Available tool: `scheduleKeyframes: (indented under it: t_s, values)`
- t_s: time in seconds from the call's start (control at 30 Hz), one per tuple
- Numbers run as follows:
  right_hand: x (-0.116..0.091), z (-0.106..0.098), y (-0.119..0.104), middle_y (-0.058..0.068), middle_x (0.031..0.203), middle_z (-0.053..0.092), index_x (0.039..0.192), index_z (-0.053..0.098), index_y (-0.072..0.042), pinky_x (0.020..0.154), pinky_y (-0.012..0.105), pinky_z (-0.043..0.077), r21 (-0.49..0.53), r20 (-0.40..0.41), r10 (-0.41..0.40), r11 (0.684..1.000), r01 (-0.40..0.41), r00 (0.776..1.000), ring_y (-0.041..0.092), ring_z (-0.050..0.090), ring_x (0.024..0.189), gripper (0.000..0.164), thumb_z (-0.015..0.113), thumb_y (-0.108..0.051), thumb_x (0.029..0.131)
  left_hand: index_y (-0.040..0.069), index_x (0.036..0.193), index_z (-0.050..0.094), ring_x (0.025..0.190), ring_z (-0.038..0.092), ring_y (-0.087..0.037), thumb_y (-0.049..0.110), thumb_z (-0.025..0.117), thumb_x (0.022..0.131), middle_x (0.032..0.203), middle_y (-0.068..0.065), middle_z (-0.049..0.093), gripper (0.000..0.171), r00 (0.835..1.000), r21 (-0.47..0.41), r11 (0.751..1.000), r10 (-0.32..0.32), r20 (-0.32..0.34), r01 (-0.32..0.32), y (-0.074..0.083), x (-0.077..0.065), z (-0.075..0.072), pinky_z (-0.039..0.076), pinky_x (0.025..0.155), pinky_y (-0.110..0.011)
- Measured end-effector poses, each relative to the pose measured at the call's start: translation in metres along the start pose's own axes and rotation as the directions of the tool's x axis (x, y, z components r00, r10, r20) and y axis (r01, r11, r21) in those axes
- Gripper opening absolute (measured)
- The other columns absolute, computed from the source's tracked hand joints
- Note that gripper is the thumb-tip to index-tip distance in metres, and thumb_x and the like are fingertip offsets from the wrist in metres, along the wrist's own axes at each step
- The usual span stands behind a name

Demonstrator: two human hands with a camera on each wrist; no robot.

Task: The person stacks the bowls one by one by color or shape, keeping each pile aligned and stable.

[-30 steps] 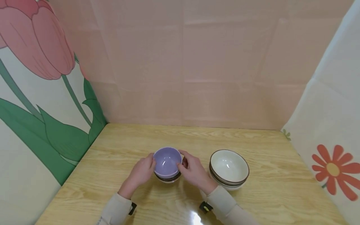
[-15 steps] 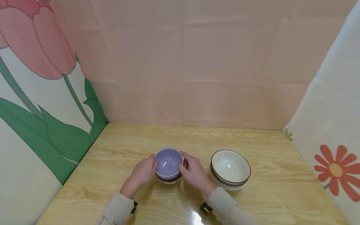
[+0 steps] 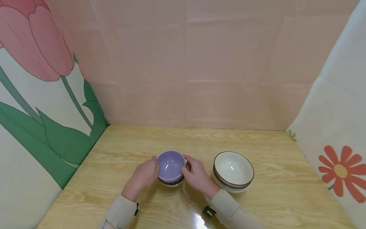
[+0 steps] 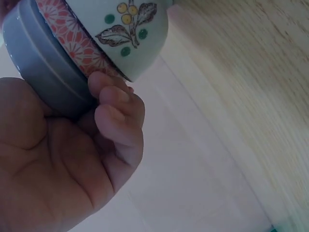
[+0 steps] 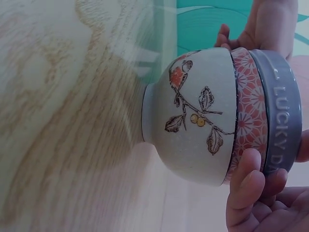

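Observation:
A small purple bowl (image 3: 171, 166) sits nested in a white patterned bowl (image 5: 193, 116), which stands on the table. Raised letters reading "LUCKY DA" show on the purple bowl's outer wall in the right wrist view. The white bowl has a red floral band, a bird and berry branches. My left hand (image 3: 144, 175) grips the purple bowl's left side, thumb at the rim and fingers curled below. From the right, my right hand (image 3: 197, 175) holds the same bowl, thumb near the rim and fingers against its side. The inside of the white bowl is hidden.
Right of my right hand stands a stack of larger white bowls (image 3: 233, 168) with brown rims. The wooden table (image 3: 128, 140) ends at a pink backdrop behind. Flower-printed cloths hang at the left and right sides.

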State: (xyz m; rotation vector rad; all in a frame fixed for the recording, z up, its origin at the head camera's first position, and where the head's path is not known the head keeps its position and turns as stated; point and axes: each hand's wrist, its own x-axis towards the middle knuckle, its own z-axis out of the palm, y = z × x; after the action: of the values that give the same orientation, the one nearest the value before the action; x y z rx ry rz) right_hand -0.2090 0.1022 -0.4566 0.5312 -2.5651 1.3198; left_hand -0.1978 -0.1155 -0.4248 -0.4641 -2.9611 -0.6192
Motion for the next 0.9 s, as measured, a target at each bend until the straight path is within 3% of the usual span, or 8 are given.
scheduleKeyframes:
  t_s: [0.33, 0.9]
  values:
    - [-0.0002, -0.0006, -0.0017, -0.006, 0.065, 0.048, 0.124, 0.066, 0.001, 0.051, 0.021, 0.038, -0.032, -0.007, -0.012, 0.999, 0.012, 1.000, 0.006, 0.044, 0.058, 0.041, 0.058, -0.008, 0.085, -0.012, 0.108, 0.057, 0.071, 0.061, -0.022, 0.009, 0.040, 0.102, 0.077, -0.014, 0.060, 0.028, 0.999, -0.077, 0.997, 0.001, 0.033, 0.002, -0.0014, 0.0045, -0.0002, 0.057, 0.069, -0.043]
    - [-0.0005, 0.0017, -0.0023, -0.007, 0.064, 0.049, 0.118, 0.068, 0.000, 0.050, 0.022, 0.037, -0.069, -0.026, -0.031, 0.997, 0.029, 0.999, 0.006, 0.044, 0.058, 0.036, 0.055, -0.009, 0.086, -0.011, 0.102, 0.056, 0.071, 0.059, -0.022, 0.006, 0.041, 0.100, 0.079, -0.017, 0.060, 0.023, 0.999, -0.121, 0.993, -0.007, 0.032, 0.011, -0.0012, 0.0075, 0.0037, 0.055, 0.066, -0.043]
